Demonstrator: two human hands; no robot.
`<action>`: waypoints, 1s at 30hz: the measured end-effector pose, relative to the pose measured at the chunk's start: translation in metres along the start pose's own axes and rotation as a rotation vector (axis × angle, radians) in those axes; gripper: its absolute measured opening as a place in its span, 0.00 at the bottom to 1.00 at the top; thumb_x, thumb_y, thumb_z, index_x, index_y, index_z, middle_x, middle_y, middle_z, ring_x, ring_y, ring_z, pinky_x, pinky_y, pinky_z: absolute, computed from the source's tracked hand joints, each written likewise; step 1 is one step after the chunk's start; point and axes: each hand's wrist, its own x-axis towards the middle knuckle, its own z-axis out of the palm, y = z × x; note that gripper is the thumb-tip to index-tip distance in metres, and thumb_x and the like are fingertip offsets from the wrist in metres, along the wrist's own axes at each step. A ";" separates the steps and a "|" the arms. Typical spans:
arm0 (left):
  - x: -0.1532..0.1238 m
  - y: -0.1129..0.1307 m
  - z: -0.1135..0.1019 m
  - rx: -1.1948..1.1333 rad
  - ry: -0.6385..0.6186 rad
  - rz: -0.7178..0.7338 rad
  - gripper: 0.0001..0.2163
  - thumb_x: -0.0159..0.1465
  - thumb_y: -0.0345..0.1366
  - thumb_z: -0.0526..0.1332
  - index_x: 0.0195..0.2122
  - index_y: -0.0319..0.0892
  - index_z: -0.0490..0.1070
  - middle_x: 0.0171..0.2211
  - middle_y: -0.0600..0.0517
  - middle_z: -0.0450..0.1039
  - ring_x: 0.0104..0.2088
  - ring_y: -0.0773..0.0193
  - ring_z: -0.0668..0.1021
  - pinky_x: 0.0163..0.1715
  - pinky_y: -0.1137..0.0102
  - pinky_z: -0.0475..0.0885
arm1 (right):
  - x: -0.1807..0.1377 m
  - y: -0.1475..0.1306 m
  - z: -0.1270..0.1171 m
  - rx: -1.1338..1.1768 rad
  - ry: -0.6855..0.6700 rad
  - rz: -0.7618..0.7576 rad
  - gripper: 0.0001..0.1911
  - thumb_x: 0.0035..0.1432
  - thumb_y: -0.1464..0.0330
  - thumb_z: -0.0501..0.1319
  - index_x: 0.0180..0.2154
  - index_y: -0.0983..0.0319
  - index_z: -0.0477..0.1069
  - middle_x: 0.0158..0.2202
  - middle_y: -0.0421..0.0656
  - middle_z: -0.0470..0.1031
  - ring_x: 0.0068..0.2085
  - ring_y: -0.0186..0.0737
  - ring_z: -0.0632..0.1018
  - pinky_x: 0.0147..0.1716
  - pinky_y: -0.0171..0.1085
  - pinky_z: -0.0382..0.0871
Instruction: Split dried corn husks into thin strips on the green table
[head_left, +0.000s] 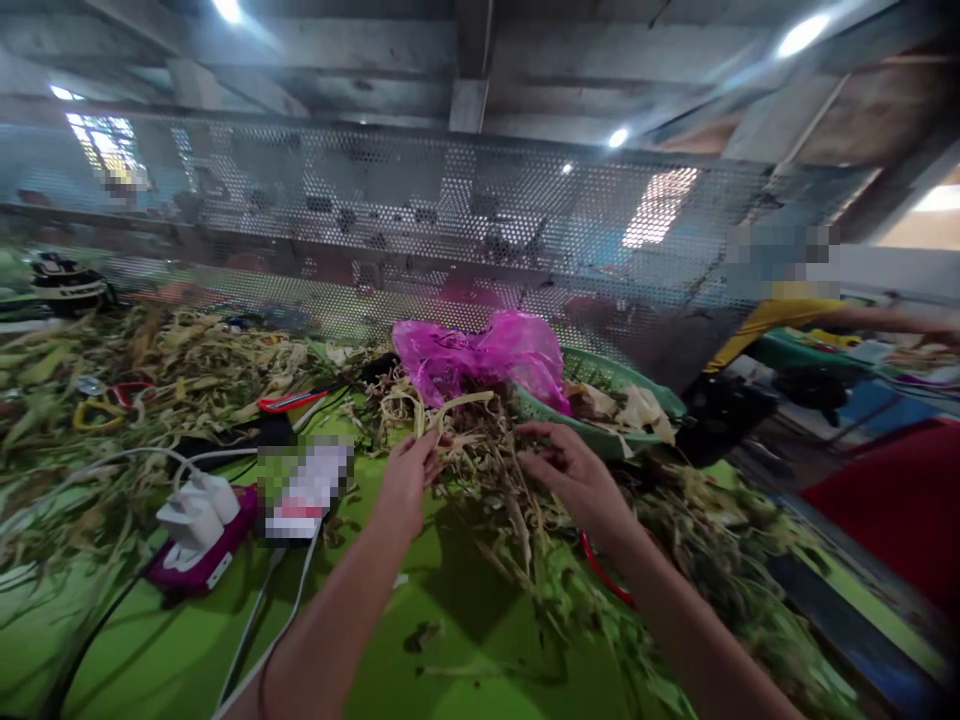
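My left hand (pixel 409 472) pinches a pale dried leaf strip (pixel 450 408) that arches up out of a tangled pile of dried plant stalks (pixel 499 480) on the green table top (pixel 450 620). My right hand (pixel 574 470) reaches into the same pile from the right, fingers curled among the stalks; what they grip is hidden. A crumpled pink plastic bag (pixel 487 360) lies just behind the pile, against a green basket (pixel 600 395) with husks in it.
A purple power strip (pixel 199 545) with white plugs and cables lies at the left. Dried leaves (pixel 150 370) cover the table's left side, with red-handled scissors (pixel 292 402) among them. A perforated metal screen (pixel 450 220) stands behind. Another person's arm in a yellow sleeve (pixel 772 320) shows at the right.
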 end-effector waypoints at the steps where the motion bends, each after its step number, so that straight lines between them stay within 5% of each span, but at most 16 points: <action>1: -0.001 0.000 0.001 -0.020 -0.031 -0.007 0.16 0.51 0.48 0.67 0.27 0.38 0.74 0.15 0.61 0.50 0.16 0.76 0.55 0.18 0.76 0.51 | -0.001 -0.002 0.005 -0.024 -0.057 -0.021 0.16 0.57 0.61 0.60 0.47 0.57 0.71 0.46 0.45 0.71 0.34 0.39 0.73 0.35 0.38 0.68; 6: -0.006 0.006 0.006 -0.127 -0.087 0.013 0.16 0.53 0.48 0.66 0.29 0.38 0.74 0.15 0.62 0.51 0.16 0.76 0.54 0.19 0.77 0.56 | -0.002 0.004 0.019 -0.267 -0.257 -0.120 0.15 0.57 0.66 0.59 0.47 0.57 0.73 0.53 0.48 0.69 0.52 0.47 0.71 0.51 0.42 0.65; 12: -0.009 0.025 0.004 -0.255 -0.028 0.085 0.14 0.53 0.46 0.66 0.30 0.39 0.72 0.15 0.62 0.50 0.17 0.75 0.55 0.23 0.76 0.61 | -0.002 0.031 0.015 -0.654 -0.307 0.049 0.15 0.58 0.66 0.57 0.45 0.63 0.74 0.45 0.51 0.73 0.46 0.50 0.75 0.44 0.42 0.67; 15: -0.011 0.024 0.004 -0.250 -0.015 0.143 0.14 0.54 0.47 0.65 0.31 0.39 0.72 0.16 0.62 0.51 0.17 0.75 0.54 0.23 0.76 0.60 | -0.004 0.033 0.007 -0.656 -0.248 -0.018 0.16 0.59 0.64 0.55 0.47 0.62 0.73 0.45 0.51 0.72 0.43 0.49 0.76 0.39 0.40 0.68; 20: -0.018 0.003 0.017 0.003 -0.189 -0.039 0.15 0.53 0.46 0.65 0.29 0.38 0.72 0.17 0.60 0.54 0.18 0.75 0.55 0.19 0.75 0.50 | -0.003 0.007 0.008 -0.328 0.000 -0.080 0.15 0.61 0.62 0.56 0.46 0.59 0.74 0.43 0.47 0.73 0.38 0.43 0.76 0.36 0.38 0.69; 26: -0.027 -0.006 0.028 0.164 -0.337 -0.150 0.16 0.49 0.47 0.69 0.27 0.39 0.70 0.14 0.61 0.53 0.16 0.75 0.55 0.18 0.74 0.48 | -0.006 -0.011 0.023 0.466 -0.037 0.167 0.13 0.51 0.59 0.66 0.36 0.60 0.75 0.34 0.43 0.78 0.37 0.43 0.76 0.40 0.39 0.70; 30: -0.029 -0.004 0.027 0.122 -0.372 -0.243 0.18 0.49 0.48 0.69 0.32 0.39 0.73 0.19 0.58 0.64 0.18 0.74 0.63 0.20 0.76 0.56 | -0.008 -0.010 0.023 0.623 0.044 0.228 0.10 0.47 0.62 0.69 0.30 0.61 0.75 0.28 0.39 0.75 0.31 0.37 0.73 0.34 0.35 0.68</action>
